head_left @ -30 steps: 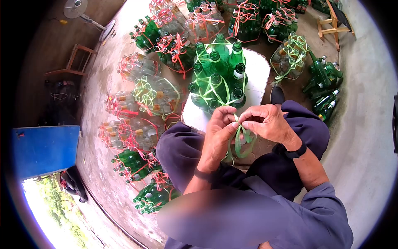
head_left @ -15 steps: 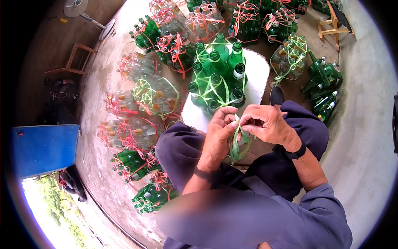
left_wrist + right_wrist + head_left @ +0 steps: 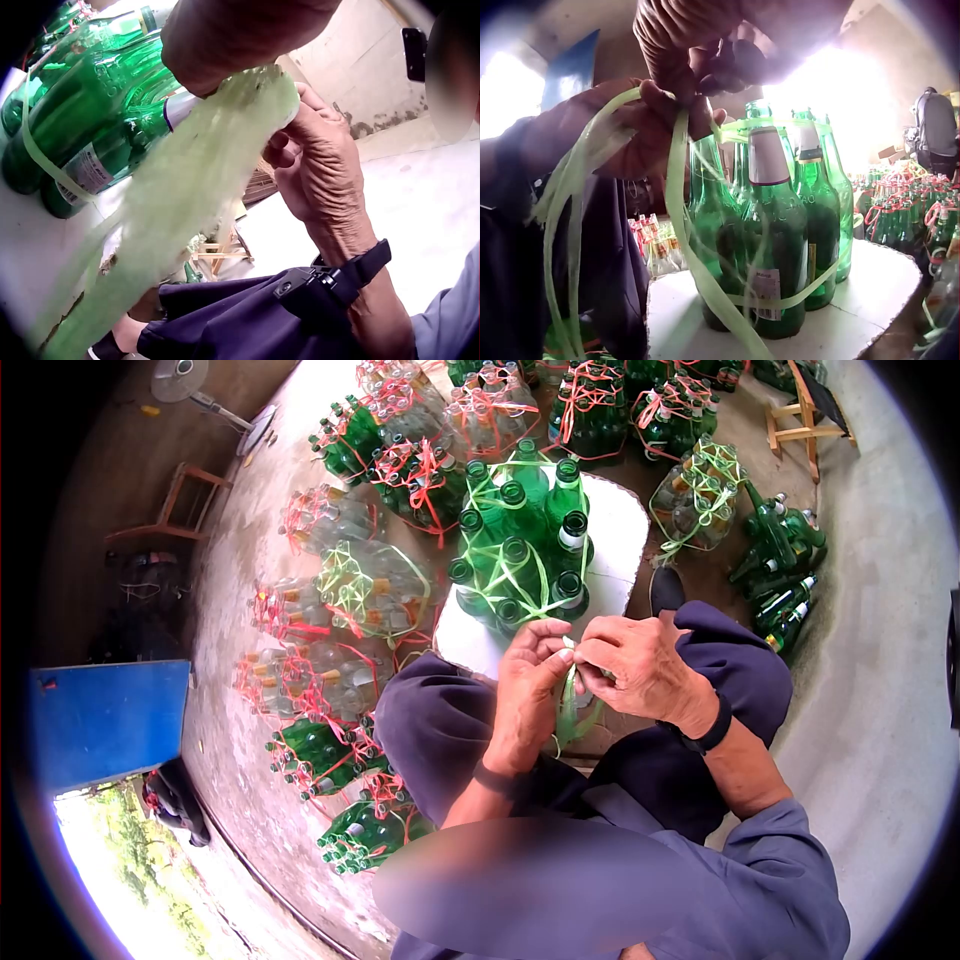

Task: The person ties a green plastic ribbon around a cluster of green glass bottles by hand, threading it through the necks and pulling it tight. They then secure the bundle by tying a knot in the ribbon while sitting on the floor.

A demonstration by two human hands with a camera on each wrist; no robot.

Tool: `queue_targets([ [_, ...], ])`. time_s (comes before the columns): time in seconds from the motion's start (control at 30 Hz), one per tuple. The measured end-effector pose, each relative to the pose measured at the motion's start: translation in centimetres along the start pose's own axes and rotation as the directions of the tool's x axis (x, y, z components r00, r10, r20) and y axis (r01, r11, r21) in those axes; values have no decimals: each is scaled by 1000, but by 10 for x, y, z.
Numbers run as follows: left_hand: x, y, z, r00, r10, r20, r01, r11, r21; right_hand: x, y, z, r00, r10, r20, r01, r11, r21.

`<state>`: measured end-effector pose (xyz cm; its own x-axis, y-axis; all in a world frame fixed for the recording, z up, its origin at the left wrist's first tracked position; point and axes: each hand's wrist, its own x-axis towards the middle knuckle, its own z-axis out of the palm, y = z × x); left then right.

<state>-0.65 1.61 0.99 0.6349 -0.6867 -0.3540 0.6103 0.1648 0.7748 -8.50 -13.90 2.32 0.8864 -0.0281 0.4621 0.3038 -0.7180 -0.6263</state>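
Observation:
A bundle of green glass bottles [image 3: 515, 565] stands upright, with pale green plastic twine [image 3: 676, 169] laced around the necks and a band round the lower bodies. My left hand [image 3: 530, 680] pinches the twine between thumb and fingers close by the near bottles. Right against it, my right hand [image 3: 640, 670] also pinches the twine, its fingertips partly hidden in the head view. Loose twine ends [image 3: 568, 720] hang below both hands. In the left wrist view a wide, blurred strip of twine [image 3: 187, 165] runs down from the fingers.
The bottles stand on a white board [image 3: 615, 525] in front of my knees. Tied bottle bundles [image 3: 375, 590] crowd the floor at left and behind. Loose green bottles [image 3: 790, 565] lie at right by the wall. A wooden folding stool [image 3: 805, 420] stands farther back.
My right hand has turned and its fingers have drawn in close over the left fingertips. The hanging loop of twine has become narrower. My left hand has hardly moved.

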Motion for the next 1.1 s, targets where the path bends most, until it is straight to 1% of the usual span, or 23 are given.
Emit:
queue_targets([
  [0.07, 1, -3, -1, 1000, -9, -24, 8, 999, -33, -1, 1, 0, 1000, -24, -17, 24, 999, -33],
  [0.13, 2, -4, -3, 1000, 13, -21, -14, 1000, -24, -3, 0, -4, 987, 162, -7, -160, 981, 113],
  [0.17, 2, -4, -4, 999, 35, -20, -36, 999, -17, -3, -1, -4, 987, 162, -8, -160, 981, 111],
  [0.2, 2, -4, -3, 999, 37, -19, -37, 999, -18, -3, -2, -3, 962, 271, -42, -251, 931, 265],
  [0.23, 3, -3, -3, 998, 66, -22, -67, 997, -37, -3, -2, -3, 923, 379, -57, -324, 851, 414],
  [0.27, 3, -2, -2, 995, 94, -27, -96, 994, -57, -7, 3, -4, 927, 374, 34, -352, 836, 421],
  [0.3, 3, -3, -3, 995, 96, -26, -97, 994, -57, -7, 4, -1, 927, 373, 33, -352, 837, 420],
  [0.37, 3, -3, -6, 995, 97, 32, -96, 994, -50, -6, 2, 5, 928, 366, -66, -282, 809, 516],
  [0.4, 2, -4, -5, 995, 99, 33, -97, 994, -50, -7, 1, 5, 928, 365, -68, -281, 810, 515],
  [0.47, -1, -5, -2, 996, 79, 33, -78, 997, -25, -9, -1, 5, 859, 498, 117, -455, 637, 622],
  [0.5, -1, -6, -2, 996, 81, 34, -80, 996, -26, -9, -1, 3, 860, 497, 117, -454, 639, 621],
  [0.57, -1, -8, -3, 996, 75, 38, -74, 996, -39, -10, -1, -1, 772, 572, 278, -593, 492, 637],
  [0.6, -2, -6, -3, 996, 76, 38, -75, 996, -40, -11, 0, -2, 772, 571, 277, -593, 492, 637],
  [0.67, -4, -2, -1, 996, 79, 31, -80, 996, 31, -14, 3, -5, 788, 538, 300, -604, 579, 548],
  [0.7, -4, -1, -1, 996, 80, 32, -81, 996, 32, -12, 2, -7, 789, 538, 299, -603, 579, 549],
  [0.77, -5, -2, -3, 998, 50, 32, -53, 995, 89, -10, -1, -13, 798, 548, 251, -593, 637, 493],
  [0.8, -5, -1, -2, 998, 50, 32, -53, 995, 89, -10, 1, -14, 798, 549, 251, -593, 637, 492],
  [0.87, -8, 4, 1, 999, 35, 16, -37, 988, 151, -12, 6, -16, 802, 527, 282, -597, 719, 355],
  [0.9, -9, 6, 3, 999, 36, 16, -38, 988, 153, -13, 6, -15, 802, 526, 281, -597, 720, 356],
  [0.97, -13, 9, 8, 996, 90, -7, -86, 970, 229, -14, 7, -15, 775, 553, 306, -631, 710, 314],
  [1.0, -12, 7, 7, 996, 91, -6, -88, 969, 230, -14, 8, -15, 776, 552, 305, -629, 711, 315],
  [1.07, -11, -2, 1, 957, 287, -31, -237, 843, 483, -15, 10, -13, 765, 577, 286, -644, 679, 352],
  [1.1, -12, -3, -1, 957, 289, -30, -239, 842, 484, -16, 12, -13, 766, 576, 285, -643, 680, 353],
])
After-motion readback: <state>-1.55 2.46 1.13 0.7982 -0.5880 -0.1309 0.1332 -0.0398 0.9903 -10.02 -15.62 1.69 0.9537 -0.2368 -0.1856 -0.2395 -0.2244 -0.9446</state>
